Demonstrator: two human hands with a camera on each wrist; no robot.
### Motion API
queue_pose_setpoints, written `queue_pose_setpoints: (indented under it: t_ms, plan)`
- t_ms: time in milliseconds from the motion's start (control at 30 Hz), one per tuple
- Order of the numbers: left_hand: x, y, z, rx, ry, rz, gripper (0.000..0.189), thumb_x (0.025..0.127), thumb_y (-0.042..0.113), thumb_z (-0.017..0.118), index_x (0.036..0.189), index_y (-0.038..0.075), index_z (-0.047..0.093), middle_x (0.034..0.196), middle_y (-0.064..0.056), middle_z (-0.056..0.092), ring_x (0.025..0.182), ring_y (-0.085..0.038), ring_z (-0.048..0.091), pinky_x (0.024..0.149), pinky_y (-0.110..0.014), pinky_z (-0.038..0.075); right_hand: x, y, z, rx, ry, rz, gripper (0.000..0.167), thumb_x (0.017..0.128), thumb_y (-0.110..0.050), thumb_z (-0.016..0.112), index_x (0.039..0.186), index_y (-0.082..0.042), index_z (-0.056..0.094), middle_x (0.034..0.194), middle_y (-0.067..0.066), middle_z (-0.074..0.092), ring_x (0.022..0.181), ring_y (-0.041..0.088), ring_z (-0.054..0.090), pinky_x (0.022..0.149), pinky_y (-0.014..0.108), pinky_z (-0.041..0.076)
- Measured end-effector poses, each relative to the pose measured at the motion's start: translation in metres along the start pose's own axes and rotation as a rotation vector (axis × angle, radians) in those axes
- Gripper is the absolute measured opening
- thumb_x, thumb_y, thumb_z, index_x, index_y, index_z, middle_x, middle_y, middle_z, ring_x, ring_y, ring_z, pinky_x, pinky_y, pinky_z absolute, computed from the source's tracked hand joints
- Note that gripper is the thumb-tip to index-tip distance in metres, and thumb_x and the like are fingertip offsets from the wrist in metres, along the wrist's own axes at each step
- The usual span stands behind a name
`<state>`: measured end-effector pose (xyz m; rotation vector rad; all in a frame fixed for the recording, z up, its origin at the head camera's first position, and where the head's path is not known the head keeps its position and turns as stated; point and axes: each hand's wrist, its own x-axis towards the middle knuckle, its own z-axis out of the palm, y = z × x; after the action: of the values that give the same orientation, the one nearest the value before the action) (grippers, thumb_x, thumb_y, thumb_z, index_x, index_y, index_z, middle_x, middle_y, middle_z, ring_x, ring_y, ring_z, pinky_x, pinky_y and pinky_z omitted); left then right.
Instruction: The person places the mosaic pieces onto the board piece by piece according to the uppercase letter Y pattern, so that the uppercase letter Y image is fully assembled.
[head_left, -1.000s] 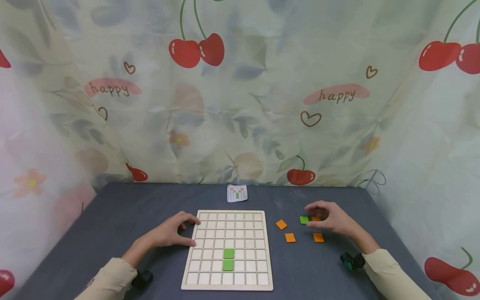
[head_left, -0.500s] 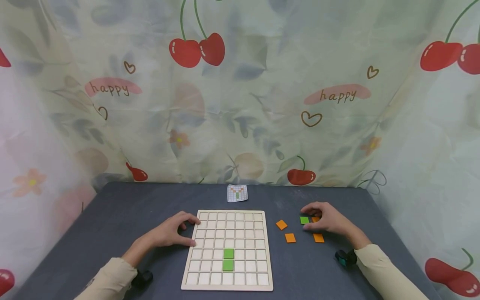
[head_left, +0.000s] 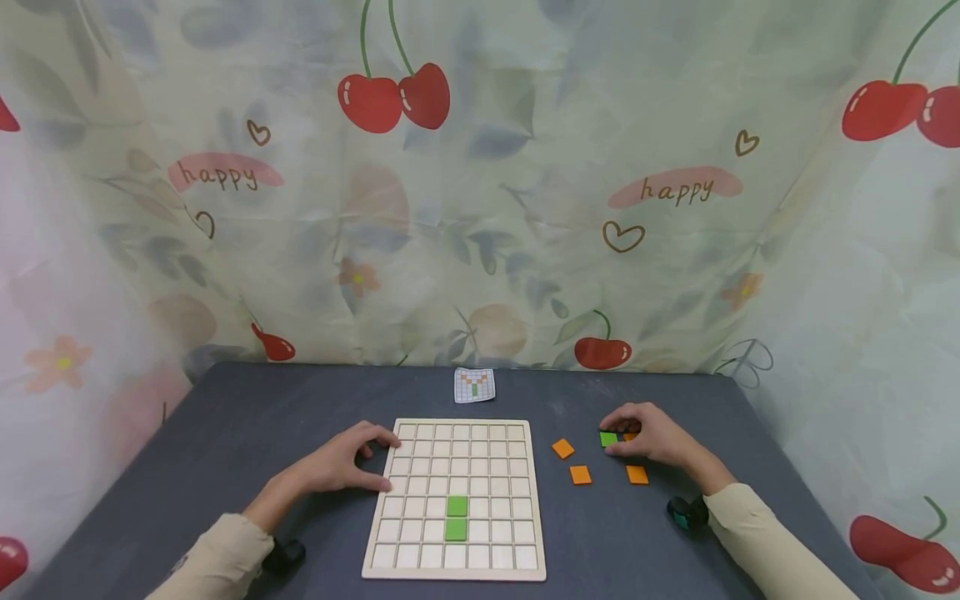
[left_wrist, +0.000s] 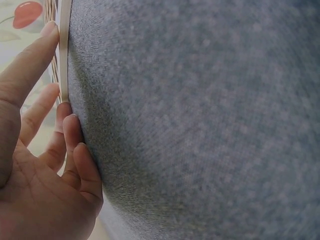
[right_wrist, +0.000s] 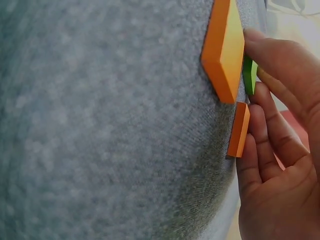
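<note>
Loose green tile: small flat square, bright green, on the right half of the bench, nearer the far edge than the board's near edge is. Right hand pinches it, thumb at near side, fingers at far side; can't tell if it's lifted. Left hand: thumb and forefinger spread apart, tips touching left edge of the board. Board is pale wood, gridded, lying flat mid-bench; two green squares fill neighbouring cells of its middle column, toward the near edge.

Around: one orange tile just right of the green one, partly hidden by right hand. Three more orange tiles scattered between board and bench's right edge. Orange ones partly block the green in right wrist view. Small printed card near bench's far edge; patterned curtain behind.
</note>
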<state>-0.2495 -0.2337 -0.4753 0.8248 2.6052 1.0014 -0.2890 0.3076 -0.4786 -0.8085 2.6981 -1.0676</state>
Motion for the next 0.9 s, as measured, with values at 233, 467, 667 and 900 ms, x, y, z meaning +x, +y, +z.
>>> queue_pose_setpoints:
  t_ms: [233,467,667,900]
  plan:
    - [-0.0001,0.0001,-0.0002,0.011,0.008,0.005,0.058,0.085,0.036,0.085,0.132,0.011,0.063,0.122,-0.007,0.055,0.098,-0.025,0.052,0.086,-0.046,0.044,0.0017,0.0005,-0.0008,0.019,-0.008,0.001,0.026,0.089,-0.018,0.082,0.111,-0.006,0.076,0.105,0.003,0.07,0.089,0.018,0.063,0.081,0.033,0.052]
    - [0.0002,-0.001,0.0003,0.002,0.001,0.008,0.057,0.086,0.036,0.085,0.132,0.012,0.063,0.121,-0.007,0.054,0.097,-0.024,0.052,0.086,-0.046,0.044,0.0028,0.0001,0.0002,0.004,-0.007,-0.006,0.025,0.089,-0.017,0.082,0.11,-0.006,0.076,0.104,0.002,0.07,0.087,0.015,0.064,0.08,0.032,0.053]
    - [0.0014,-0.0035,0.0006,0.0,0.0,0.008,0.057,0.086,0.036,0.084,0.133,0.012,0.063,0.122,-0.007,0.054,0.098,-0.024,0.052,0.086,-0.047,0.044,0.0037,-0.0005,0.0011,0.021,0.018,-0.026,0.025,0.089,-0.015,0.081,0.111,-0.004,0.075,0.101,0.003,0.069,0.082,0.016,0.062,0.076,0.031,0.052]
    - [0.0018,-0.0032,0.0007,0.01,0.002,0.001,0.056,0.086,0.037,0.084,0.132,0.013,0.063,0.121,-0.006,0.054,0.095,-0.023,0.051,0.085,-0.045,0.044,0.0073,-0.0061,0.0008,0.057,0.058,-0.035,0.029,0.089,-0.014,0.081,0.114,-0.001,0.074,0.1,0.006,0.069,0.079,0.018,0.062,0.069,0.031,0.053]
